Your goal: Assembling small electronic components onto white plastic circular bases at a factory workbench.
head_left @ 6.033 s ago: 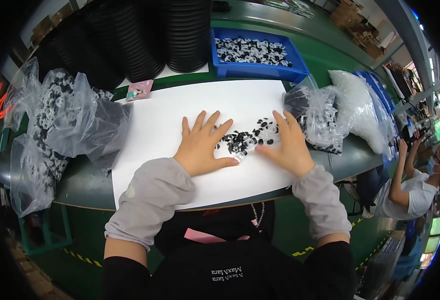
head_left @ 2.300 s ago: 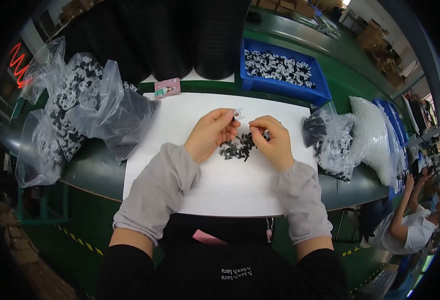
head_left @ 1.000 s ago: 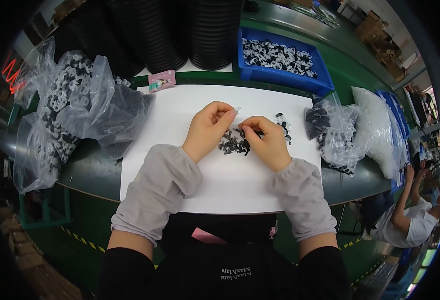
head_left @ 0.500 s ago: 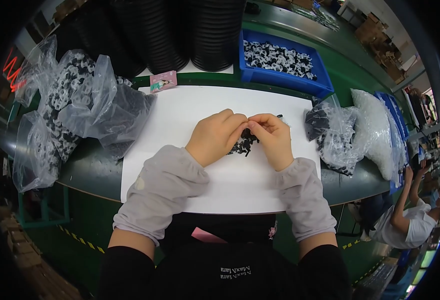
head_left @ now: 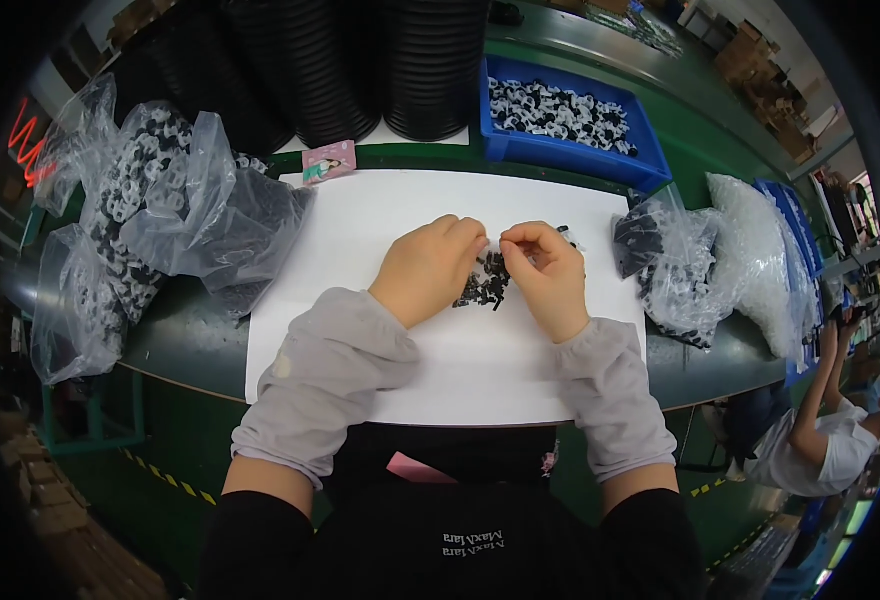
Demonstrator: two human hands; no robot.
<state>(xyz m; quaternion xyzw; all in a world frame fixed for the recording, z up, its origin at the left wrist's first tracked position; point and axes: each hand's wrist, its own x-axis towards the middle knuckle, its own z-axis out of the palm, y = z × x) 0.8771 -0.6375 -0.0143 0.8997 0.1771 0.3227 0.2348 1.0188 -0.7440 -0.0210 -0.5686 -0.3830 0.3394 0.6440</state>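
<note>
A small heap of tiny black parts (head_left: 484, 284) lies on a white sheet (head_left: 410, 375) on the bench. My left hand (head_left: 430, 268) is just left of the heap, its fingers curled and pinched; whatever is between the tips is too small to make out. Over the right side of the heap, my right hand (head_left: 548, 278) has thumb and forefinger pressed together, and what they hold cannot be made out. A short gap separates the two sets of fingertips. Beyond my right hand, a few small white and black pieces (head_left: 568, 237) rest on the sheet.
A blue bin (head_left: 577, 165) of white and black parts stands behind the sheet. Full clear plastic bags (head_left: 185, 235) crowd the left; more bags (head_left: 680, 265) lie right. Black ribbed stacks (head_left: 435, 70) rise at the back beside a pink card (head_left: 329, 161). A person (head_left: 820, 440) sits far right.
My fingertips were touching each other over the heap and have now come apart. The left hand has drawn slightly left, uncovering more of the black parts.
</note>
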